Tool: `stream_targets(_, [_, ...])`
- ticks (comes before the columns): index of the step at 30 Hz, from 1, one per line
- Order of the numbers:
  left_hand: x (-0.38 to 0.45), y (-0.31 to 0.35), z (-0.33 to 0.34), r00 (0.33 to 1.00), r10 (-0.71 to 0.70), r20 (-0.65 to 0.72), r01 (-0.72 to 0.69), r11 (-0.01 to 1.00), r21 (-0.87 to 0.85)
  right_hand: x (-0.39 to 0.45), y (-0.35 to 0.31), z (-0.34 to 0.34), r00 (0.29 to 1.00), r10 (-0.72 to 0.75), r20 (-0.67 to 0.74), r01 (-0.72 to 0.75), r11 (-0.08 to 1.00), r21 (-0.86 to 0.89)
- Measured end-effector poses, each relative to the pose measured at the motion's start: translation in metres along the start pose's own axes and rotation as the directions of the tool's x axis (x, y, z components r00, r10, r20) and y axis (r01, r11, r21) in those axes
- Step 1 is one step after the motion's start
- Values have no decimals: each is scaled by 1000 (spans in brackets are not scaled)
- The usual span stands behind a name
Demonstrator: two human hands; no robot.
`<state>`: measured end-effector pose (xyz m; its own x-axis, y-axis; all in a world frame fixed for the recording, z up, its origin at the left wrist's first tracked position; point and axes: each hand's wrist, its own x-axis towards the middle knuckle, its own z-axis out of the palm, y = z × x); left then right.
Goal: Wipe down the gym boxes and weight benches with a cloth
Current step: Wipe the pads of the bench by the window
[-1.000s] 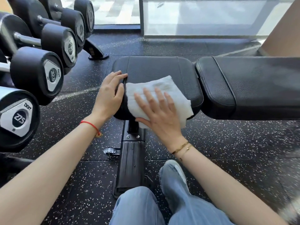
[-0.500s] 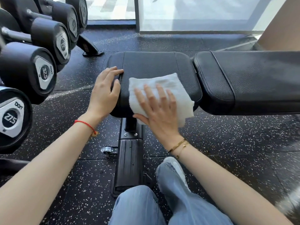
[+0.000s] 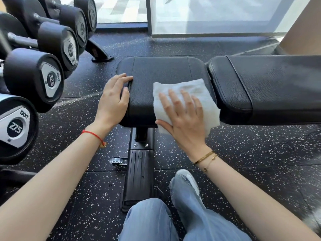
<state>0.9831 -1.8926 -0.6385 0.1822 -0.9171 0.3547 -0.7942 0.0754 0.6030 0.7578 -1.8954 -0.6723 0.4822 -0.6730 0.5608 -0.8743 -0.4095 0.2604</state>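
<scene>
A black padded weight bench stands across the middle of the view, with its seat pad [image 3: 163,72] on the left and its long back pad [image 3: 271,84] on the right. A folded white cloth [image 3: 187,89] lies on the seat pad's near right corner and hangs over its front edge. My right hand [image 3: 184,117] presses flat on the cloth with straight, spread fingers. My left hand [image 3: 112,100] rests on the seat pad's left edge, fingers lying over the rim.
A rack of black dumbbells [image 3: 34,77] fills the left side. The bench's black base foot [image 3: 140,178] runs toward me on the speckled rubber floor [image 3: 243,162]. My legs in blue jeans [image 3: 173,220] are below. A glass wall [image 3: 208,14] stands behind the bench.
My right hand has slid the cloth to the right along the seat pad's front edge, toward the gap between the pads. My left hand stays on the left edge.
</scene>
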Motion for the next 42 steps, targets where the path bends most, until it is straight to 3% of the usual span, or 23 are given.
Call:
stream_targets(3, [1, 0, -1, 1000, 4, 4, -4, 1000, 16, -2, 19, -5, 999, -15, 43, 10, 993, 114])
stream_targets(7, [11, 6, 1, 998, -46, -39, 47, 999, 23, 33, 43, -7, 967, 101, 232, -177, 925, 335])
stream_targets(9, [13, 13, 5, 994, -70, -80, 72, 997, 28, 71, 46, 2, 915, 87, 393, -246, 894, 375])
stream_targets(12, [10, 18, 10, 992, -55, -117, 65, 994, 87, 117, 32, 12, 822, -39, 569, -235, 886, 400])
stream_targets(14, [9, 17, 11, 990, -50, -129, 62, 994, 95, 119, 18, 9, 813, -113, 571, -180, 884, 432])
stream_targets(18, [8, 15, 12, 989, -25, -145, 41, 994, 105, 75, 24, -8, 875, -202, 440, -33, 882, 470])
stream_targets(23, [8, 16, 11, 989, -12, -147, 31, 991, 131, 98, 76, 15, 874, -133, 468, -121, 872, 474])
stream_targets(26, [8, 19, 10, 989, -15, -145, 37, 988, 149, 144, 69, 41, 811, -44, 583, -208, 911, 357])
stream_targets(30, [8, 21, 10, 989, -19, -143, 39, 989, 143, 154, 42, 39, 815, -108, 569, -141, 916, 377])
stream_targets(34, [8, 19, 9, 990, -18, -141, 37, 990, 137, 89, 49, 8, 876, -242, 418, -3, 862, 506])
stream_targets(37, [8, 18, 9, 991, -18, -134, 36, 990, 133, 88, 70, 11, 844, -244, 479, -66, 837, 543])
stream_targets(42, [7, 18, 9, 991, -32, -129, 50, 990, 135, 160, 53, 42, 806, -143, 574, -118, 912, 393])
